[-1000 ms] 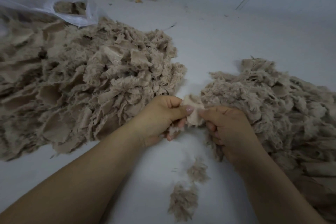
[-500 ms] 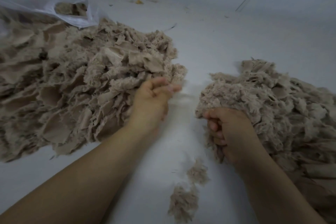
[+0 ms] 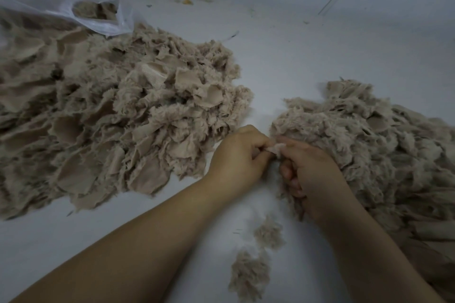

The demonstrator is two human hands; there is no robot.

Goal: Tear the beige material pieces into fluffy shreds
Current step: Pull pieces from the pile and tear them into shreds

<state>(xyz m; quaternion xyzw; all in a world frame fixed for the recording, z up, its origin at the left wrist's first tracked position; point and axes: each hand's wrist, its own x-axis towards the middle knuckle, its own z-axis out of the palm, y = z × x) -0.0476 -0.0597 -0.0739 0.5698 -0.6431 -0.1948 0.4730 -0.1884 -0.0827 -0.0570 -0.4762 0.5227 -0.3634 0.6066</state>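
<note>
A big heap of beige material pieces [image 3: 118, 115] fills the left side of the pale surface. A second, fluffier heap of shreds [image 3: 364, 145] lies on the right. Between the two heaps my left hand [image 3: 238, 157] and my right hand [image 3: 310, 172] meet fingertip to fingertip. Both pinch one small beige piece [image 3: 277, 148] at its edges. My right hand's lower fingers are curled, with more beige fluff hanging under the palm. My right forearm lies against the near edge of the shred heap.
Two small loose tufts [image 3: 269, 232] [image 3: 248, 274] lie on the white surface [image 3: 283, 61] near me, between my forearms. A clear plastic bag [image 3: 73, 7] holding more beige pieces sits at the far left. Small scraps dot the far edge.
My left hand, which had swung over to the left heap half a second ago, has come back to the right hand. Both now pinch a small piece together.
</note>
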